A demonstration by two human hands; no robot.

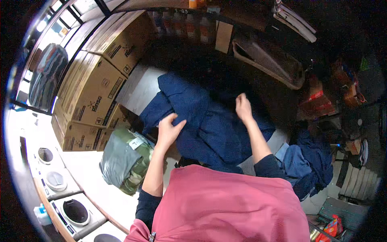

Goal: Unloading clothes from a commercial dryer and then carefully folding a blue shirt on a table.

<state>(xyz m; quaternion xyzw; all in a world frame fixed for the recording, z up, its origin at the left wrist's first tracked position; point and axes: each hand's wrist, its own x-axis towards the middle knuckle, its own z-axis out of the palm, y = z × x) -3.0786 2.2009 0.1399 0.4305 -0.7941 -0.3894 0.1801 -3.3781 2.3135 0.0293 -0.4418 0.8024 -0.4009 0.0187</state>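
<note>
A dark navy garment (208, 124) lies spread and folded over itself on a pale tabletop (140, 86) in front of me. Over its left part is my left hand (168, 128), thumb apart from the fingers, with no cloth visibly pinched. My right hand (243, 107) is at the garment's far right portion, fingers curled. Deep shadow there hides whether the fingertips hold any fabric. The garment's near edge reaches close to my pink top.
Stacked cardboard cartons (93, 93) stand at the left. Below them sits a plastic-wrapped green bundle (127, 161). Front-loading washing machines (74, 211) line the lower left. A heap of blue clothes (297, 165) lies at the right. An ironing-board-like object (269, 63) is beyond the garment.
</note>
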